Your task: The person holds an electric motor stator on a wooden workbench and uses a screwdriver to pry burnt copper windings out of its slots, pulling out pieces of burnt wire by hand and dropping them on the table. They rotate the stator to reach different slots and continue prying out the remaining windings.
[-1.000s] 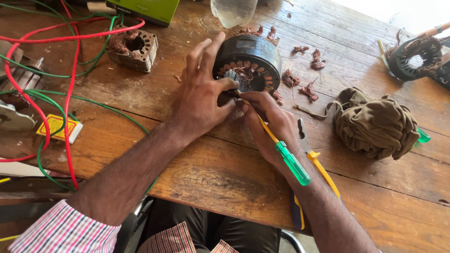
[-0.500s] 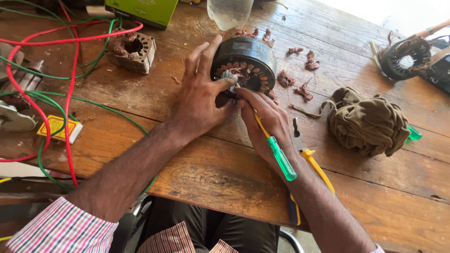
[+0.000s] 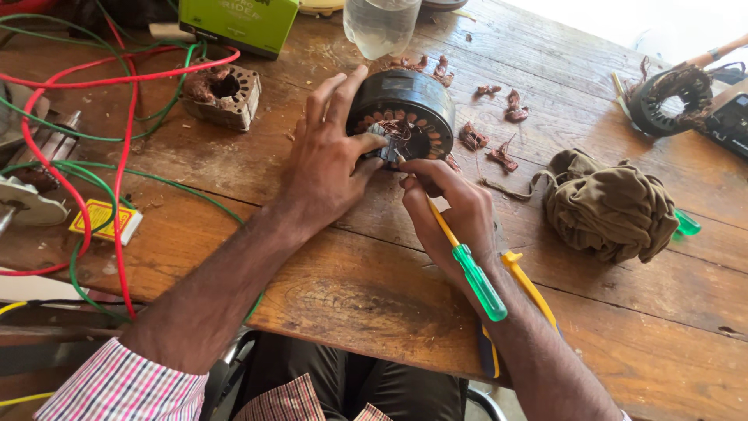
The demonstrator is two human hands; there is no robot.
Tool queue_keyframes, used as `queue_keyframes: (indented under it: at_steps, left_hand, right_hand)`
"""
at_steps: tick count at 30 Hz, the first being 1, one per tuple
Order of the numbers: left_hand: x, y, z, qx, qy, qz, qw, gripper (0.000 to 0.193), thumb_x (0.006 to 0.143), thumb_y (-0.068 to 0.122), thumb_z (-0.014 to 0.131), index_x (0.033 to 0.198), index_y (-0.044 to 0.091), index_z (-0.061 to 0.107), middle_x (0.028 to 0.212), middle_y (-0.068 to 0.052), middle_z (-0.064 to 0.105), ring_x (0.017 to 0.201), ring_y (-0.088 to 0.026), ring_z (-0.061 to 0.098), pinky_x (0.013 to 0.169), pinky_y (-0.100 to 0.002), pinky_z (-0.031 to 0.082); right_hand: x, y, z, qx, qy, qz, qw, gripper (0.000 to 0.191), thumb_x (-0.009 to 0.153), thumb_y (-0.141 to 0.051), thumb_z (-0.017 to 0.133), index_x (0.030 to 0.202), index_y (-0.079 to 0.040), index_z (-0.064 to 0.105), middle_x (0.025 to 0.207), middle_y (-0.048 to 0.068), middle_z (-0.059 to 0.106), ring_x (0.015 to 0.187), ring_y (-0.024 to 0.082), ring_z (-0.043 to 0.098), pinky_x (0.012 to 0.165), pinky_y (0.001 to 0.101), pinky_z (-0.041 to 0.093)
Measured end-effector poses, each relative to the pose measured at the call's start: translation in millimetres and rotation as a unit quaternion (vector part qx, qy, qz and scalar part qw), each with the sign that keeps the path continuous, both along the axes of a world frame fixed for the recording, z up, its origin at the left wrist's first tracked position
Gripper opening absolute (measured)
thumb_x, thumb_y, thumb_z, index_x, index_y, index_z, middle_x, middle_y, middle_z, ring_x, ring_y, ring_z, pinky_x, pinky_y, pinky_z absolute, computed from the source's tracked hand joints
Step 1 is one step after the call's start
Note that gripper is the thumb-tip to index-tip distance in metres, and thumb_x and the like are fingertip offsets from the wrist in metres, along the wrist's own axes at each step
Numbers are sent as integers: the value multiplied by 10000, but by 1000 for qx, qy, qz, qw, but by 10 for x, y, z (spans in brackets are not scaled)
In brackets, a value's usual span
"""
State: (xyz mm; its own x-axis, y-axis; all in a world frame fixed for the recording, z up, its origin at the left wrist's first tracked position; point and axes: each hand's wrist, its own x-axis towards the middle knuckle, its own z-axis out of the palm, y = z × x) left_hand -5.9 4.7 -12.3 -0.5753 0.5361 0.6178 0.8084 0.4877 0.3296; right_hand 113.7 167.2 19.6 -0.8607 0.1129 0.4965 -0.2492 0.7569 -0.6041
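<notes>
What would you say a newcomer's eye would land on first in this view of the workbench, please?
Most likely the two hands at the centre of the wooden table: the left hand steadies a round black motor stator on its side, while the right hand works a green-handled screwdriver into its copper windings. Next come the red and green wires looping at the left, and the bunched olive cloth at the right.

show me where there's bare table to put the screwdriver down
Bare wood lies along the near edge of the wooden table between the two forearms, and right of the crumpled olive cloth toward the near right corner. It is crowded around the black round motor stator with copper scraps, and at left among red and green wires.
</notes>
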Motion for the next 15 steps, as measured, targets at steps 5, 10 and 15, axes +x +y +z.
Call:
queue_keyframes:
  at_steps: [5, 10, 15]
  left_hand:
    - [0, 0, 75, -17, -19, 15, 1000, 170, 761, 166, 881, 927, 152, 846, 1614, -155, 297, 1470, -388, 269, 1175, -571, 333]
    - [30, -56, 161, 15, -28, -7, 999, 190, 725, 102, 880, 908, 152, 862, 1582, -169, 352, 1455, -390, 305, 1208, -501, 356]
    - [36, -35, 210, 36, -61, -11, 997, 171, 756, 75, 863, 914, 140, 857, 1561, -201, 380, 1443, -406, 323, 1216, -493, 359]
  right_hand:
    - [12, -35, 25, 8, 15, 0, 1000, 221, 937, -84, 671, 1149, -41, 717, 935, 95, 774, 878, 180, 783, 801, 319, 597]
    - [21, -52, 54, -1, 28, 8, 1000, 219, 949, -68, 665, 1162, -40, 709, 961, 100, 777, 898, 184, 785, 817, 317, 600]
    - [8, -54, 68, -2, 26, 9, 1000, 212, 956, -64, 659, 1162, -36, 706, 970, 105, 779, 919, 185, 789, 833, 317, 603]
